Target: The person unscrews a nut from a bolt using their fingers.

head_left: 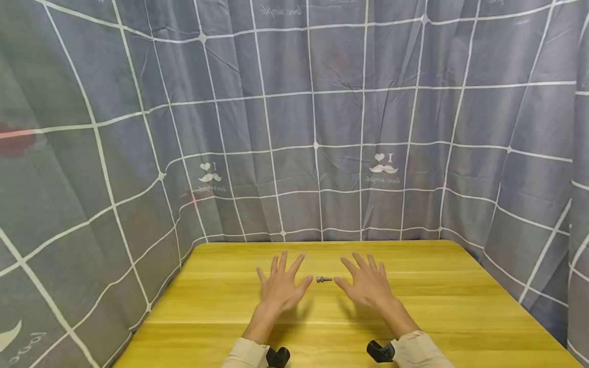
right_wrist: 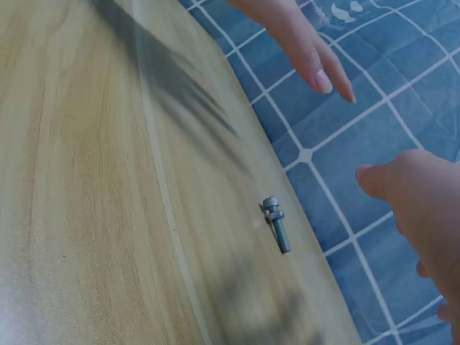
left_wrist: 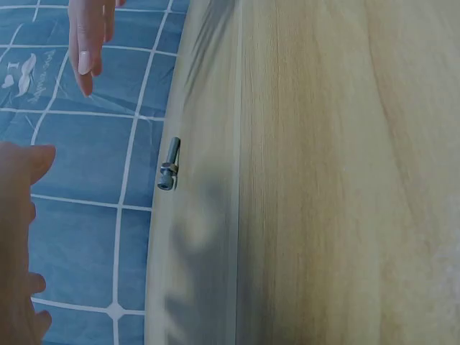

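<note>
A small metal bolt [head_left: 324,279] with a cylindrical head lies on its side on the wooden table, a nut around its shank close to the head. In the left wrist view the bolt [left_wrist: 169,165] shows its socketed head; the right wrist view shows the bolt [right_wrist: 276,224] too. My left hand [head_left: 281,287] hovers to the left of it with fingers spread. On the other side my right hand [head_left: 368,283] is held above the table, fingers also spread. Both thumbs point toward the bolt, and neither hand holds anything.
The yellow wood-grain table [head_left: 207,301] has a back edge just beyond the hands. A grey curtain [head_left: 340,117] with white grid lines hangs behind it and at both sides. Black devices [head_left: 381,351] sit at both wrists by the light sleeves.
</note>
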`<state>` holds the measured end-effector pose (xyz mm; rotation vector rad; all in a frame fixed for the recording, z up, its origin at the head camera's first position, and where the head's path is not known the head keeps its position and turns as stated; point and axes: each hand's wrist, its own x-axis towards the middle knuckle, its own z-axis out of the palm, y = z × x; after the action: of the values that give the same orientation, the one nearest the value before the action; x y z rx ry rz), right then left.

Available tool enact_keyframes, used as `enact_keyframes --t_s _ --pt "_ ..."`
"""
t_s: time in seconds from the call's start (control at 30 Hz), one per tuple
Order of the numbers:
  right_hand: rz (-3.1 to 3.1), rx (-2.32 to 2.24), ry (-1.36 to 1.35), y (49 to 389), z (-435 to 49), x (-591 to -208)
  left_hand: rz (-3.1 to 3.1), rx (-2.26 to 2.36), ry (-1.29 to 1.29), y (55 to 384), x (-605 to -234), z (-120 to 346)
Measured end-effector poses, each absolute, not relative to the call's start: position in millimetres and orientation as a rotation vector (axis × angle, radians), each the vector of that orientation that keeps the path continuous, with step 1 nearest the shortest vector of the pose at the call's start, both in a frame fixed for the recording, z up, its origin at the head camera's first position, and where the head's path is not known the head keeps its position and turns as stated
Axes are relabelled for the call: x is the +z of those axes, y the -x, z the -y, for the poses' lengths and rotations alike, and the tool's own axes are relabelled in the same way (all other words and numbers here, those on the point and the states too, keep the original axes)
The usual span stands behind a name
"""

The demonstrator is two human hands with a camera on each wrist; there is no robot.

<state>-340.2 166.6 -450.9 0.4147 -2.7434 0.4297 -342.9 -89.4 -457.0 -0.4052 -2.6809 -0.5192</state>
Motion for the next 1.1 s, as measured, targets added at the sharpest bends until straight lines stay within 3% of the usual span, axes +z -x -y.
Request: enact_keyframes --t_s 0.3,0.8,1.1 --pt "2.716 0.617 -0.536 359 -156 -463 2.688 -0.571 0.423 355 -467 89" --pt "2.596 1.012 -0.689 389 -143 -498 2.681 -1.037 0.68 389 -483 74" --pt "2.584 1.047 -0.634 406 -148 -512 2.626 -1.141 0.506 403 -498 55"
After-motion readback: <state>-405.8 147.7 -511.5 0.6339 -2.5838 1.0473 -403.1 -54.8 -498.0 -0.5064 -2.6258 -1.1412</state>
